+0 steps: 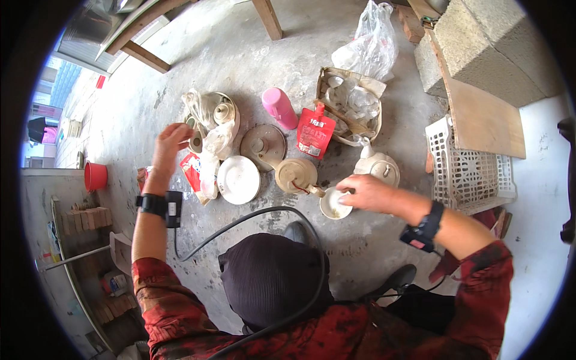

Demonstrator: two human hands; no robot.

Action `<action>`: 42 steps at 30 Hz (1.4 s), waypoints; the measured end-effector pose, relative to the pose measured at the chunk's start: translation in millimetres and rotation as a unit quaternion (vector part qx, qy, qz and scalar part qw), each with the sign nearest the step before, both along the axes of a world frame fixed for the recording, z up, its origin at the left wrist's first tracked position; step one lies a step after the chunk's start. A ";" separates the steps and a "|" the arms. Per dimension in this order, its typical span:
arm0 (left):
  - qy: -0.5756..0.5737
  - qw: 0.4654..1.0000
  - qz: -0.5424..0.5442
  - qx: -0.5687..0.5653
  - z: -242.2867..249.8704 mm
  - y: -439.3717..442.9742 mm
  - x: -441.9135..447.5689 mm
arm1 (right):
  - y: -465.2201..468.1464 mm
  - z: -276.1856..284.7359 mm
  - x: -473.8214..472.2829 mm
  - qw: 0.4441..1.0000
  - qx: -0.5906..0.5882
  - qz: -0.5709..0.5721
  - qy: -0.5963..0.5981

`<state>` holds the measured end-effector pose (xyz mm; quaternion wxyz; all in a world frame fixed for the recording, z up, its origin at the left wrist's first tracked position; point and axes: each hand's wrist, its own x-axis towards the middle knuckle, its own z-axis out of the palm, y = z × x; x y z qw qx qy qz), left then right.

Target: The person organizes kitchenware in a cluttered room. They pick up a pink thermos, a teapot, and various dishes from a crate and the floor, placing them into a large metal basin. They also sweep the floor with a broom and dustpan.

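My right hand grips the rim of a small white bowl on the concrete floor. My left hand is raised at the near left edge of a round container, which holds a small lidded pot and clear plastic bags; whether its fingers touch anything is unclear. Between my hands are a white plate, a round metal lid and a teapot with a red cord. Another pale teapot stands just beyond my right hand.
Beyond stand a pink thermos, a red spouted pouch and a cardboard box of plastic-wrapped items. A white plastic crate and concrete blocks are at right. A red bucket stands left. A black cable arcs before me.
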<state>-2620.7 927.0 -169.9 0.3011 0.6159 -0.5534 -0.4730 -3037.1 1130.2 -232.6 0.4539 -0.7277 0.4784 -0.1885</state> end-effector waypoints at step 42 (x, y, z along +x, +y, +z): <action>0.282 0.904 -0.103 0.303 -117.1 82.3 -163.3 | -13.5 16.6 53.7 0.942 0.201 -0.187 -0.193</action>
